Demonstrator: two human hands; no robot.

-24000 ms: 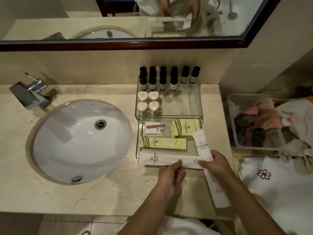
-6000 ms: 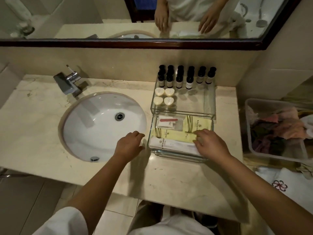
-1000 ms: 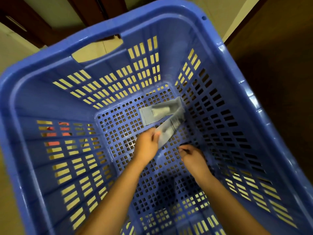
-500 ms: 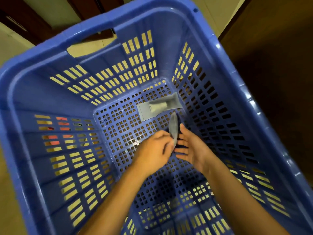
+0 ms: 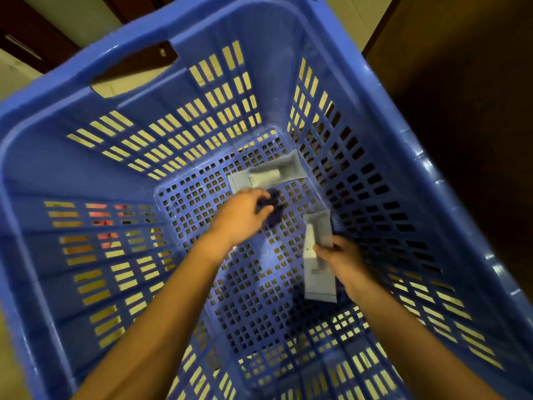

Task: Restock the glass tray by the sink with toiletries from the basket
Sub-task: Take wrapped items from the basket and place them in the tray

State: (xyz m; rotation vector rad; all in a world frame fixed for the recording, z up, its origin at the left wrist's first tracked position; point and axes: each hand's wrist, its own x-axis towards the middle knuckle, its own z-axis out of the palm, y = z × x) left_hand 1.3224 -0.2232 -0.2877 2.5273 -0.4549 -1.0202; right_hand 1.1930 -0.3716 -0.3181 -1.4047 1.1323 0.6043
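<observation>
Right of centre, inside the blue basket (image 5: 49,163), a flat pale packet (image 5: 319,281) is pinched between the thumb and fingers of the right hand (image 5: 346,264). A second packet (image 5: 268,176) lies flat on the basket floor, above centre. Just below it, the left hand (image 5: 239,217) is held with fingers curled; whether anything is gripped cannot be told.

Both my forearms are stretching fwd & down, bare, L coming in from lower left, R from lower right. My left hand (image 5: 240,216) is hovering palm-down w/ fingers curling under; blurry, can't tell if it's gripping anything. My right hand (image 5: 343,259) is pinching a packet (image 5: 318,280) btwn thumb & fingers.
</observation>
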